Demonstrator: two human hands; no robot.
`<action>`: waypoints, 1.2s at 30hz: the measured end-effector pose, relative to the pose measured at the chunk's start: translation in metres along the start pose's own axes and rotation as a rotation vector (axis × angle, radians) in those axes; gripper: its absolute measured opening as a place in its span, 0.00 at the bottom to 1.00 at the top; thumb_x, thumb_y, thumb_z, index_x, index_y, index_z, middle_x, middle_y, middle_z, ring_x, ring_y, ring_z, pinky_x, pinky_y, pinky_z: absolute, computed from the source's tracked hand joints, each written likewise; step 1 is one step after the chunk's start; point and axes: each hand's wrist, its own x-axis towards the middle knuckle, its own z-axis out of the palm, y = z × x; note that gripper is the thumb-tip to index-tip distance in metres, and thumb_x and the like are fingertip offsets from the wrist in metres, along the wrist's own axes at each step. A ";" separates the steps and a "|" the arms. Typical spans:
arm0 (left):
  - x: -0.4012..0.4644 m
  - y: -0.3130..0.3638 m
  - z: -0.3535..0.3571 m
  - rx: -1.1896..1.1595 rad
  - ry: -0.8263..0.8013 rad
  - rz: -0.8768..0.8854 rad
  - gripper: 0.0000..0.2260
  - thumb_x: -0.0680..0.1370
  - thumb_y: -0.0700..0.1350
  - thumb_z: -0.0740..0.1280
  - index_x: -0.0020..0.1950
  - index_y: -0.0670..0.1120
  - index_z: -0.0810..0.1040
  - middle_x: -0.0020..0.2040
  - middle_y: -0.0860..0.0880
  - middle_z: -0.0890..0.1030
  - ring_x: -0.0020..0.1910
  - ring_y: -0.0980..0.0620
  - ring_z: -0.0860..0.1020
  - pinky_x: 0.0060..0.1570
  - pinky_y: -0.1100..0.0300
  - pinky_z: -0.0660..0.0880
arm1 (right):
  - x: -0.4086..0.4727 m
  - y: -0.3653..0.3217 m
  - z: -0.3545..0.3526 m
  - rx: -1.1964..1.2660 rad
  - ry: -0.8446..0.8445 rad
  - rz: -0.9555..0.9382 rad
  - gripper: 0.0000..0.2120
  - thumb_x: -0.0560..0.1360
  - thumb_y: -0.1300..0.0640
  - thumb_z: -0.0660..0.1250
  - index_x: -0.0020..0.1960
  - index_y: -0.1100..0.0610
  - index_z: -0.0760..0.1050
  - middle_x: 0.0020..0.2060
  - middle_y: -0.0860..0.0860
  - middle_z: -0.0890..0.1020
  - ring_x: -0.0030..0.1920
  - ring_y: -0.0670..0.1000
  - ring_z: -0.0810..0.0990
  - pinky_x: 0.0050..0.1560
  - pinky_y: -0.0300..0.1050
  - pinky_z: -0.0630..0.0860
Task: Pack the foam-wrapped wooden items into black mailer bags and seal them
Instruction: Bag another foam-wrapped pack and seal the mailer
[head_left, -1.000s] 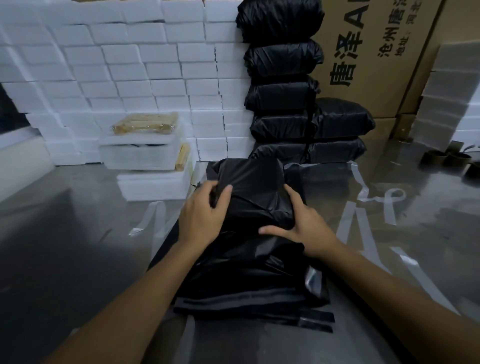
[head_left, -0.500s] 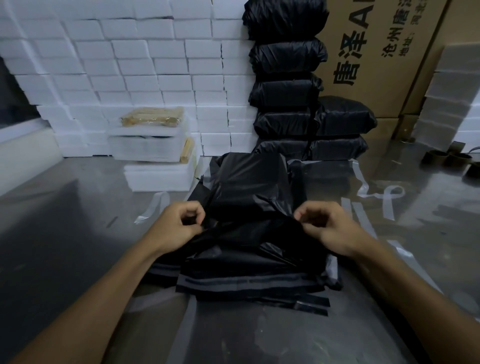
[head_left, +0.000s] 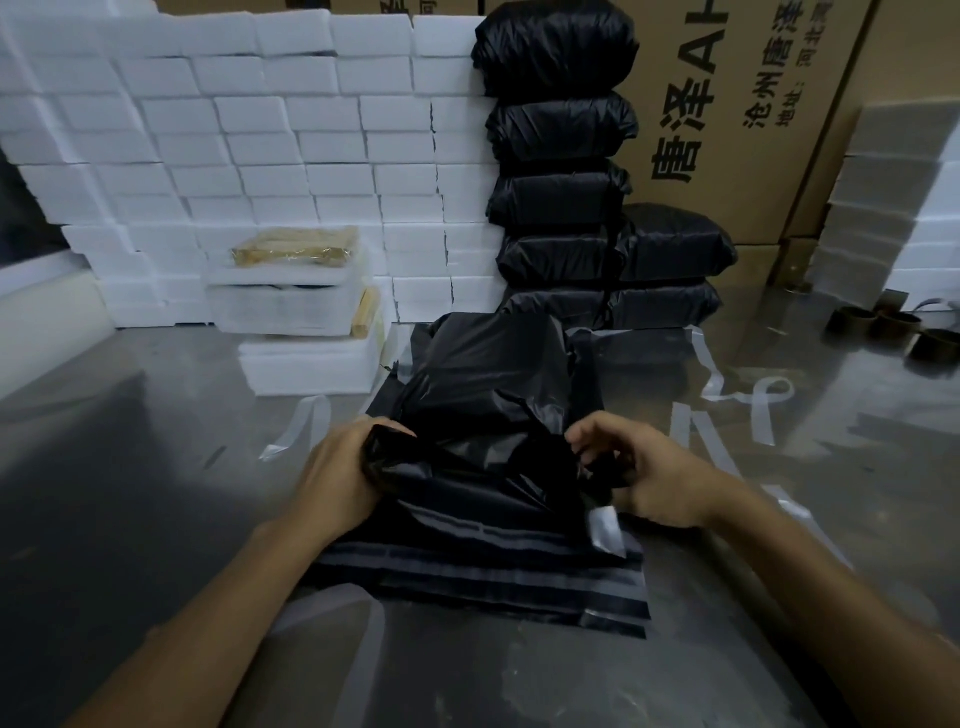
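both hands (head_left: 343, 478) (head_left: 649, 475) grip the mailer bag (head_left: 483, 395); foam blocks (head_left: 306, 358) and packed bags (head_left: 561, 135) behind.

1 head-worn wide-angle view looks forward and down, close over the table (head_left: 130, 467).

Filled black mailer bag (head_left: 488, 374) lying on worktop (head_left: 130, 467), bulging, near end crumpled and gathered, mouth not yet sealed. Resting on stack of flat empty mailers (head_left: 483, 571), grey adhesive strips showing. Sealed black parcels (head_left: 561, 156) stacked behind. Foam-wrapped wooden items (head_left: 296, 291) far left.
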 end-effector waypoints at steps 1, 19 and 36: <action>-0.001 0.001 0.002 0.053 0.060 0.050 0.23 0.68 0.27 0.70 0.52 0.53 0.77 0.54 0.50 0.79 0.54 0.50 0.78 0.51 0.51 0.75 | 0.002 0.000 0.005 -0.039 0.049 -0.019 0.30 0.66 0.75 0.71 0.58 0.47 0.73 0.54 0.46 0.78 0.54 0.44 0.78 0.53 0.41 0.78; 0.009 0.015 -0.007 -0.476 -0.033 -0.058 0.13 0.72 0.35 0.75 0.44 0.55 0.84 0.44 0.51 0.84 0.45 0.51 0.82 0.47 0.56 0.78 | 0.016 -0.009 0.026 0.047 0.560 -0.278 0.13 0.77 0.62 0.64 0.57 0.47 0.76 0.48 0.44 0.83 0.54 0.54 0.83 0.53 0.52 0.81; 0.012 0.050 -0.015 -1.112 -0.234 -0.271 0.09 0.69 0.36 0.69 0.47 0.43 0.75 0.43 0.42 0.81 0.43 0.46 0.80 0.45 0.58 0.79 | 0.013 -0.017 0.010 0.490 0.756 -0.077 0.10 0.83 0.58 0.61 0.48 0.53 0.79 0.45 0.61 0.84 0.49 0.64 0.83 0.48 0.62 0.83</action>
